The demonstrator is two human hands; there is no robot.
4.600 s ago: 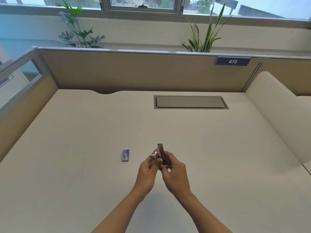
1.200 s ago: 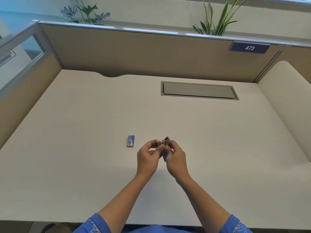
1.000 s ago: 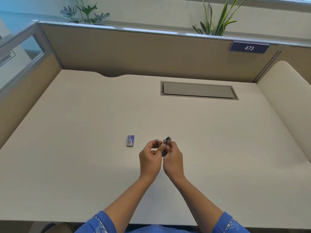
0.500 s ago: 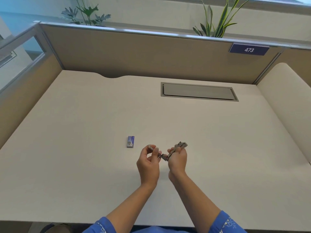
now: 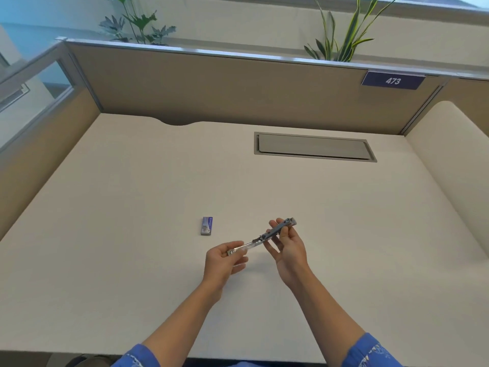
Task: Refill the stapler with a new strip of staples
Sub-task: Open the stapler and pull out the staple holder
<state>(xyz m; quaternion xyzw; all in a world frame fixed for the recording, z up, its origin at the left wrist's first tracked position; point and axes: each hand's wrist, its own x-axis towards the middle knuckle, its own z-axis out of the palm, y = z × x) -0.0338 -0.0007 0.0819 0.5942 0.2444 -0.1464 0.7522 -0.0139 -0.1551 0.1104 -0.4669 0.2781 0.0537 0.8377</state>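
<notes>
Head view: stapler (image 5: 262, 236) opened out almost straight, held above the desk (image 5: 132, 234), front-centre.
Left hand (image 5: 223, 262): pinches its silver end.
Right hand (image 5: 288, 250): fingers curled round the other end.
Staple box (image 5: 206, 225): flat on desk, near the left hand, not touching; probably closed, contents hidden.
Stapler channel: too small to tell if loaded.
Around: cable hatch (image 5: 313, 147) near back edge; partition (image 5: 211, 88) behind.
</notes>
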